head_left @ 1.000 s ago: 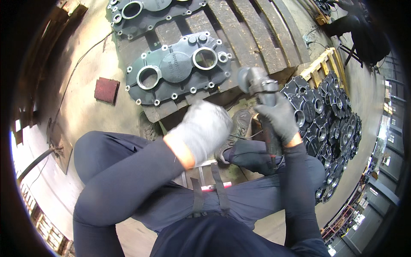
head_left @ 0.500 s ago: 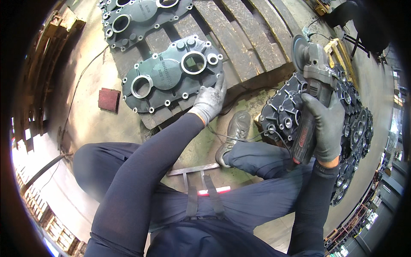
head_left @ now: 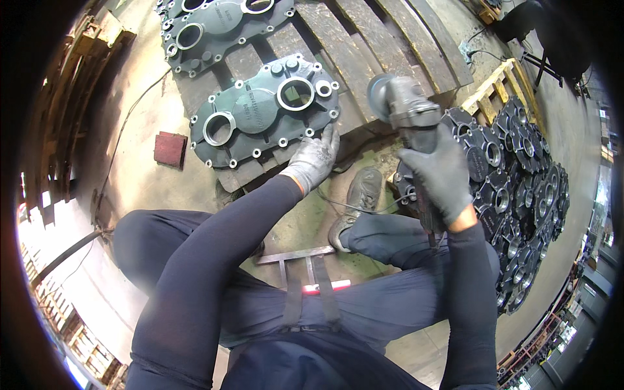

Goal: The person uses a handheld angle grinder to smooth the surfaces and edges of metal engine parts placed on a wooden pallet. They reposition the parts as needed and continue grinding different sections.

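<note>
In my right hand (head_left: 442, 179), gloved in grey, I grip an angle grinder (head_left: 416, 110) by its body; its disc (head_left: 378, 96) points toward the pallet and is smeared by motion. A dark green-grey metal gear cover (head_left: 257, 107), with two large round openings and small bolt holes along its rim, lies flat on the pallet's near edge. My left hand (head_left: 313, 157), gloved as well, holds that cover at its near right rim, fingers bent against the edge. The grinder is apart from the cover, to its right.
The wooden pallet (head_left: 364, 49) also bears another cover (head_left: 224, 29) farther back. Many dark castings (head_left: 520, 195) are stacked at right, beside a small wooden crate (head_left: 497, 91). A dark red abrasive pad (head_left: 170, 149) lies on the floor at left. A cord (head_left: 354, 209) runs past my shoe.
My right hand has swung the grinder left, toward the cover and pallet. My left hand stays at the cover's rim, its fingers now more bent.
</note>
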A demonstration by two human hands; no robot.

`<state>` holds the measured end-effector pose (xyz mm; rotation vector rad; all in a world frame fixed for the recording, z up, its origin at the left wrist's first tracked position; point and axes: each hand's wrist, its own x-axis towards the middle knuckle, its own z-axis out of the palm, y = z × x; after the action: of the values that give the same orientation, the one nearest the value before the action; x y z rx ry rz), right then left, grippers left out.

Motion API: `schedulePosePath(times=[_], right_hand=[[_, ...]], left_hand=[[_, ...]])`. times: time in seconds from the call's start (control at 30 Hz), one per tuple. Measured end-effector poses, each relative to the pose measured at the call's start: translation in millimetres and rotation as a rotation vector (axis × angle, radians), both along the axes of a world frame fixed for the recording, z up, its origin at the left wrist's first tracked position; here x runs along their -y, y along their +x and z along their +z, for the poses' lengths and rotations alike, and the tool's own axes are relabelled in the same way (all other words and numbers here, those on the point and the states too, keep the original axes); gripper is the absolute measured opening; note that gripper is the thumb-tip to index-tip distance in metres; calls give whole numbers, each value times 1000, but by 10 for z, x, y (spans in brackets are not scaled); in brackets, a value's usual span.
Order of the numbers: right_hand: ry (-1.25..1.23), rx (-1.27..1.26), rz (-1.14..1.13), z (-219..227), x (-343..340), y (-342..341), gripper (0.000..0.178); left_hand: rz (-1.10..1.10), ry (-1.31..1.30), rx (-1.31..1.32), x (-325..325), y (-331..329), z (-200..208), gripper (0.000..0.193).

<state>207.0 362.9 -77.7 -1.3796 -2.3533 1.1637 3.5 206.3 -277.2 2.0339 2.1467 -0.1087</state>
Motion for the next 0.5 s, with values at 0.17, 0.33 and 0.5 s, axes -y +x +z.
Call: schedulePosePath(times=[0.17,0.33,0.5], right_hand=[[191,395,192,-382,150,-220,62],[218,539,318,-744,297,-406,69],[290,558,340,-915,392,-530,68]], left_hand=[[-136,-153,198,296,-142,750,28],[-107,-233,355,808,-452,2226,25],[34,-96,414,1132,-708,2280,26]])
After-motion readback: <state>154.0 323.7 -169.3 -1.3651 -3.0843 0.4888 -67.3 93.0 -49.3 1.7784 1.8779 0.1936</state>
